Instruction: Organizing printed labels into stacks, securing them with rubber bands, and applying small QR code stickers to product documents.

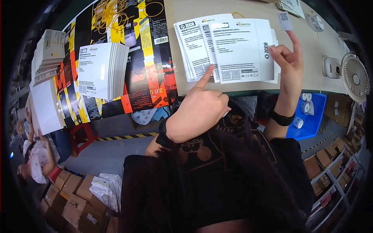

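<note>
Head view. Four white printed leaflets (233,50) lie fanned and overlapping on the tan surface (311,70), each a flat paper rectangle carrying black text blocks and square codes near its lower edge. The left hand (198,112) points with its index finger extended, the tip touching the lower edge of the fan; its other fingers are curled together and its grip clamps nothing. The right hand (289,62) is raised at the fan's right edge, and a small white rectangular label (284,21) sits at the tip of its raised index finger; the remaining fingers are half curled, and whether the grip pinches the label cannot be told.

To the left, one thick stack of white leaflets (101,70) rests on flattened glossy cartons (143,58) printed in black, yellow and orange. A loose bundle of yellow rubber bands (110,13) lies at the top. At right stand one small white fan (355,77) with a round grille and one blue plastic tray (316,128) holding several rolls of white tape (305,106).
</note>
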Available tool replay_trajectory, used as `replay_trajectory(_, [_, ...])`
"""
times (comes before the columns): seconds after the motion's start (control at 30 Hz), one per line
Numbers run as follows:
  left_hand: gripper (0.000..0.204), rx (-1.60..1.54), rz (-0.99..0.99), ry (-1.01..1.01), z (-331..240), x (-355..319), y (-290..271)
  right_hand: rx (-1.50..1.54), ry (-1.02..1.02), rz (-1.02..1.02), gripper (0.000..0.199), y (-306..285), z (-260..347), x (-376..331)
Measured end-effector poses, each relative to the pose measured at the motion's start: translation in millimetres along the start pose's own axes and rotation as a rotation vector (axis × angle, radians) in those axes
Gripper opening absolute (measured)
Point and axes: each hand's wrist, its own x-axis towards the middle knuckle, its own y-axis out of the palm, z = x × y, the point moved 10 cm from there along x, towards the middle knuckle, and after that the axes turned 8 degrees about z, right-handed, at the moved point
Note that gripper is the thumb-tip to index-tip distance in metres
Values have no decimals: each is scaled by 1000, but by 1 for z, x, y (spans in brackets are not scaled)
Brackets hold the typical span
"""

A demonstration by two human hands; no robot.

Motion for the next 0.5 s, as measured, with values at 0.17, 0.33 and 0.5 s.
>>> replay_trajectory(0.17, [18, -17, -38, 44, -6, 5, -4, -29, 95, 44, 55, 25, -14, -2])
replay_trajectory(0.33, [16, 52, 144, -47, 11, 18, 21, -709, -200, -201, 36, 25, 32, -13])
replay_trajectory(0.5, [15, 24, 149, -36, 12, 16, 22, -102, 65, -56, 19, 26, -2, -7])
